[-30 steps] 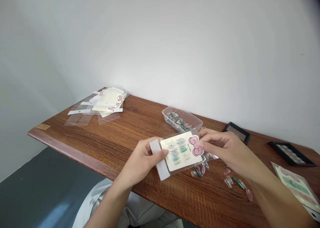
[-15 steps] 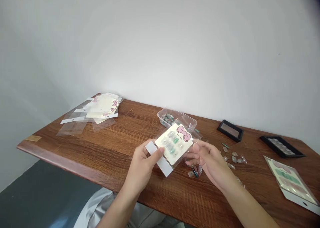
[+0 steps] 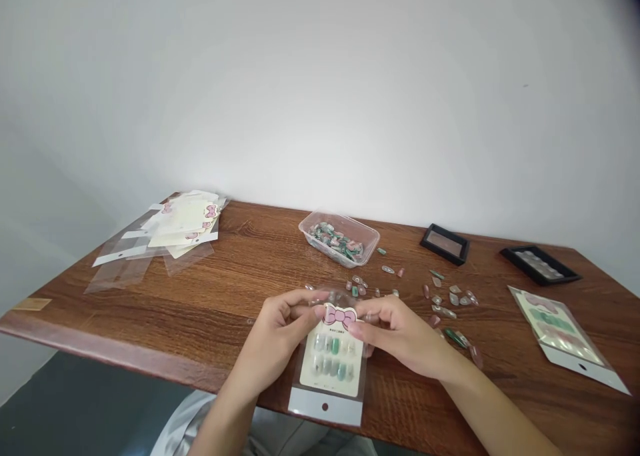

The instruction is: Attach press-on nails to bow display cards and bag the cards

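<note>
Both hands grip the bow-topped end of a clear packet of press-on nails (image 3: 327,379). Inside it is a cream card with a pink bow and two rows of pale and green nails. My left hand (image 3: 283,336) pinches the packet's left corner, thumb on top. On the right corner, my right hand (image 3: 400,333) does the same, its thumb across the bow. The packet's white header strip with a hole points toward me, over the table's front edge. The fingers beneath the packet are partly hidden. Loose press-on nails (image 3: 356,289) lie just beyond the hands.
A clear plastic tub (image 3: 367,236) of loose nails stands behind the hands. At the left lie stacked cards and clear bags (image 3: 183,219). To the right are two black frames (image 3: 445,244), scattered nails (image 3: 455,299) and another packed nail card (image 3: 565,333). A wall backs the wooden table (image 3: 240,243).
The packet has turned so its header strip faces me and has come lower and nearer. Both hands have shifted to its bow end. The view has shifted slightly, and the tub is less covered.
</note>
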The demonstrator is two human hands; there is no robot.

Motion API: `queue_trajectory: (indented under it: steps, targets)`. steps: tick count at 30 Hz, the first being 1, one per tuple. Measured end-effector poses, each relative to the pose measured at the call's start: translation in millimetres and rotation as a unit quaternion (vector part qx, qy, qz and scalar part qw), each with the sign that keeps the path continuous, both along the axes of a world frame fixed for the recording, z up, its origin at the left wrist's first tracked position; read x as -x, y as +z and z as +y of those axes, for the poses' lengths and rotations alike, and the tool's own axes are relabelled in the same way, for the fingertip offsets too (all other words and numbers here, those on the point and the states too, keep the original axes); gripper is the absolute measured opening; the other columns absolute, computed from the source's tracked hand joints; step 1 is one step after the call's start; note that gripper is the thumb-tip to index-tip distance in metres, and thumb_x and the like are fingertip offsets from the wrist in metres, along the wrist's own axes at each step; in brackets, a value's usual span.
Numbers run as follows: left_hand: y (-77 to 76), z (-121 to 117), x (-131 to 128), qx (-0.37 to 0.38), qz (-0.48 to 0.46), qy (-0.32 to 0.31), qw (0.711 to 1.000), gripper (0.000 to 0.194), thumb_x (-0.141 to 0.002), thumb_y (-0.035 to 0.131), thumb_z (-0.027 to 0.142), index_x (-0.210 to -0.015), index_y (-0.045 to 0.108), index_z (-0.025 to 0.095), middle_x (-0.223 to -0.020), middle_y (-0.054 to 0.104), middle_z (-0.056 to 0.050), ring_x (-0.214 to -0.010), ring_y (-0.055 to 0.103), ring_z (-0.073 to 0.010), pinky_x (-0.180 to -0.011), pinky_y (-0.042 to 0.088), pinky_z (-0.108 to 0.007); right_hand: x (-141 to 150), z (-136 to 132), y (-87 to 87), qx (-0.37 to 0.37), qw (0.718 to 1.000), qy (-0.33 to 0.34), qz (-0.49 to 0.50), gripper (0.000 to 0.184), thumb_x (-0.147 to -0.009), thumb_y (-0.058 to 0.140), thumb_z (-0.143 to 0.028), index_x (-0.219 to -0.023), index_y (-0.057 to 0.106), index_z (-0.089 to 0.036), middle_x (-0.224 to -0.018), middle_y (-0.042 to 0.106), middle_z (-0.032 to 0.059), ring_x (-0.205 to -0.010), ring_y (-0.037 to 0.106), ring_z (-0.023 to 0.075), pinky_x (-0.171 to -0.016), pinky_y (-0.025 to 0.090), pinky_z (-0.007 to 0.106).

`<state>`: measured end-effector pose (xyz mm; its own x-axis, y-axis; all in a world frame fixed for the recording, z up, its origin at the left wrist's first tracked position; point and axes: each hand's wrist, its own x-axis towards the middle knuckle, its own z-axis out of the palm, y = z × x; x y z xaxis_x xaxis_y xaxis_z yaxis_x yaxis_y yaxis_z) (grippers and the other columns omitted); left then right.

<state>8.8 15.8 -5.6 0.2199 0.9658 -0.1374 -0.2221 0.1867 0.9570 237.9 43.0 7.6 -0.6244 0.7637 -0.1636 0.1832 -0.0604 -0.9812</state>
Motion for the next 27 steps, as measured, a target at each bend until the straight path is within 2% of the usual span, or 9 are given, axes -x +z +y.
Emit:
queue_trajectory:
  steps: [6,9,11,14,16,21,27]
  targets:
    - [2.5,-1.5,-1.0,-0.022,0.016,0.005,1.0,0.025,-0.091,0.069,0.037,-0.104,0.081,0.019,-0.099,0.08,-0.008,-0.086,0.069,-0.0193,-0.081,0.05,-0.029,-0.2,-0.6,1.0,0.023,0.998,-0.061,0.011,0.039,-0.091,0.067,-0.054,-0.087,0.074,-0.016,-0.08,0.072,0.004,-0.071,0.068,0.0143,-0.065,0.056,0.024]
    - [1.9,-0.6,0.2,-0.029,0.016,0.007,0.999,0.023,-0.092,0.069,0.035,-0.103,0.081,0.02,-0.099,0.08,-0.008,-0.086,0.068,-0.0189,-0.082,0.05,-0.029,-0.6,-0.7,2.5,0.011,0.998,-0.066,0.008,0.041,-0.091,0.066,-0.056,-0.086,0.075,-0.016,-0.079,0.072,0.0041,-0.072,0.068,0.0151,-0.065,0.056,0.025]
    - [0.0,0.3,0.3,-0.027,0.013,0.004,1.0,0.023,-0.092,0.069,0.036,-0.102,0.081,0.02,-0.095,0.079,-0.007,-0.081,0.066,-0.0169,-0.078,0.05,-0.027,-0.4,-1.6,2.2,-0.001,0.997,-0.077,0.008,0.038,-0.09,0.067,-0.054,-0.092,0.076,-0.017,-0.08,0.073,0.004,-0.072,0.068,0.0151,-0.065,0.056,0.025]
    - [-2.9,0.1,-0.2,-0.019,0.006,0.0,1.0,0.024,-0.092,0.068,0.038,-0.105,0.079,0.02,-0.088,0.078,-0.005,-0.074,0.064,-0.0141,-0.071,0.05,-0.025,0.1,-3.6,-0.3,-0.024,0.992,-0.127,0.008,0.032,-0.09,0.071,-0.047,-0.109,0.073,-0.022,-0.088,0.077,0.0036,-0.071,0.067,0.0131,-0.065,0.053,0.023]
    - [-3.4,-1.0,-0.3,-0.014,0.001,-0.002,1.0,0.025,-0.092,0.068,0.039,-0.108,0.076,0.021,-0.087,0.076,-0.004,-0.072,0.064,-0.0133,-0.067,0.05,-0.024,0.5,-4.9,-2.0,-0.041,0.987,-0.157,0.017,0.03,-0.091,0.071,-0.044,-0.113,0.071,-0.024,-0.091,0.079,0.0037,-0.071,0.068,0.0127,-0.064,0.052,0.023]
    - [0.7,-3.8,1.1,-0.03,0.012,0.002,0.999,0.02,-0.094,0.066,0.038,-0.104,0.074,0.023,-0.078,0.073,0.0,-0.062,0.064,-0.0101,-0.057,0.05,-0.019,1.3,-7.3,-4.3,-0.096,0.976,-0.185,0.067,0.017,-0.092,0.07,-0.039,-0.099,0.075,-0.024,-0.086,0.078,0.0028,-0.072,0.068,0.0138,-0.063,0.05,0.023]
    - [4.9,-6.3,3.5,-0.048,0.019,-0.009,0.999,0.016,-0.095,0.065,0.035,-0.099,0.076,0.023,-0.075,0.072,-0.001,-0.062,0.064,-0.0107,-0.057,0.054,-0.019,-0.5,-9.2,-3.6,-0.143,0.973,-0.174,0.048,0.015,-0.093,0.068,-0.035,-0.095,0.08,-0.026,-0.091,0.078,0.0043,-0.079,0.07,0.0174,-0.068,0.052,0.026]
